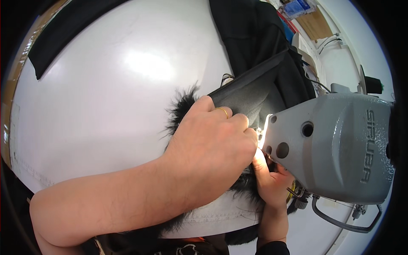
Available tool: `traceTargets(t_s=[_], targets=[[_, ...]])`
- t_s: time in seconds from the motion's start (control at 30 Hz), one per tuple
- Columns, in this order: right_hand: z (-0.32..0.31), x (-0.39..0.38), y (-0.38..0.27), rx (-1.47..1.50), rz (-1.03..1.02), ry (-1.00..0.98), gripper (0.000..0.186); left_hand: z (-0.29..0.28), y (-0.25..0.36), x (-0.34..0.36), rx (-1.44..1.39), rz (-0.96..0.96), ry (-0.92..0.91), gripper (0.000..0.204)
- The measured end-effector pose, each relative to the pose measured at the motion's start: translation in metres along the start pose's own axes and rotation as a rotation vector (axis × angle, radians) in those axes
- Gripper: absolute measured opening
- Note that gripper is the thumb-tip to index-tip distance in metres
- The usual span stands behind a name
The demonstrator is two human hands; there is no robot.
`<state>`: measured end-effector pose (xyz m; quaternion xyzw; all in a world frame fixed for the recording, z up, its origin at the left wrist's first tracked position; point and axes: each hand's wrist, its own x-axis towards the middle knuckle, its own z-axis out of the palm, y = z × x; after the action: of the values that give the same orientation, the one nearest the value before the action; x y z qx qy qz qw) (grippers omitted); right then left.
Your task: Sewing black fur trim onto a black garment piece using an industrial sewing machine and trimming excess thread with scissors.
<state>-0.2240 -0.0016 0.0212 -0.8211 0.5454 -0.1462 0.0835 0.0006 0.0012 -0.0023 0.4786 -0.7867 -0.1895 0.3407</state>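
A dark garment (pixel 255 97) with a zipper and black fur trim (pixel 180 114) lies at a grey sewing machine (pixel 335 144), whose lamp lights the needle area. My left hand (pixel 208 148), with a gold ring, lies over the garment, fingers curled onto it beside the zipper. My right hand (pixel 272 182) is lower, under the machine head's left end, thumb raised toward the lit needle area and fingers bent on the garment. My left hand partly hides the needle and the cloth there.
A white worktable (pixel 93 119) extends leftward, with a long black fabric strip (pixel 63 38) at its upper left. More black cloth (pixel 246 34) lies behind the machine. At the back right are a cardboard piece (pixel 314 25), cables and a thread cone (pixel 373 85).
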Motion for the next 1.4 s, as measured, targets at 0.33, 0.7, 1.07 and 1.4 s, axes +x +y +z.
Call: traceTargets(t_s=[0.33, 0.7, 1.07, 1.4], targets=[[-0.001, 0.0, 0.008, -0.023, -0.071, -0.034, 0.032, 0.001, 0.003, 0.002, 0.014, -0.002, 0.012, 0.014], [-0.002, -0.001, 0.01, 0.023, -0.028, -0.012, 0.031, 0.006, 0.004, 0.004, 0.041, 0.02, 0.009, 0.014], [0.002, -0.004, 0.018, 0.008, -0.095, 0.059, 0.029, 0.006, 0.005, 0.005, 0.042, 0.017, 0.007, 0.016], [0.004, -0.003, 0.014, 0.338, 0.103, 0.085, 0.027, 0.011, 0.004, 0.005, 0.017, 0.029, 0.062, 0.016]])
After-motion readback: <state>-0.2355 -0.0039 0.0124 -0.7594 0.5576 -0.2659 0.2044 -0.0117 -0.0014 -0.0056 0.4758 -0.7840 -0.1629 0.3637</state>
